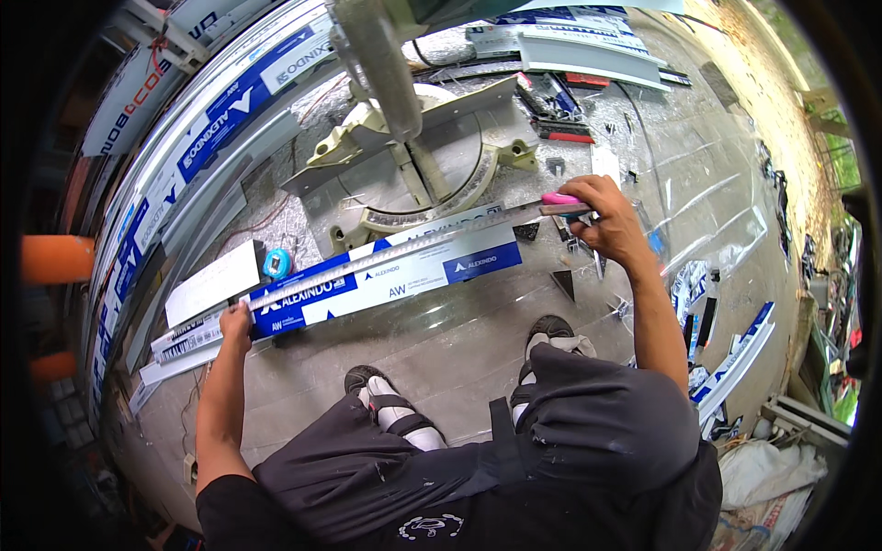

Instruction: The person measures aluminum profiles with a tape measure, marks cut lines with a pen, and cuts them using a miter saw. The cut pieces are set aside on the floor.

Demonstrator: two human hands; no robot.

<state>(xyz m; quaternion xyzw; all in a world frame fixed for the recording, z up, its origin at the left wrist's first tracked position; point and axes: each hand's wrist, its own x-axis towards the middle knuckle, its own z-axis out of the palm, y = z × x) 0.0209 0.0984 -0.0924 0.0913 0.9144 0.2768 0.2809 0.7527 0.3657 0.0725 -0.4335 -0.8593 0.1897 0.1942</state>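
Note:
A long profile (390,290) in blue and white printed film lies on the floor across the front of a miter saw. Along its top runs a thin silver measuring tape (367,264), stretched between my two hands. My left hand (236,326) is closed at the tape's left end, by the white profile ends. My right hand (602,220) grips a pink and dark piece (562,199) at the other end, which looks like the tape's case; my fingers partly cover it. A round light-blue item (277,264) sits behind the profile, near my left hand.
The miter saw's round table (404,179) stands just beyond the profile, its head hanging above. Long wrapped profiles (220,119) are stacked at the left. Offcuts (562,106) and a dark triangular scrap (564,285) lie at the right. My sandalled feet (395,409) are close to the profile.

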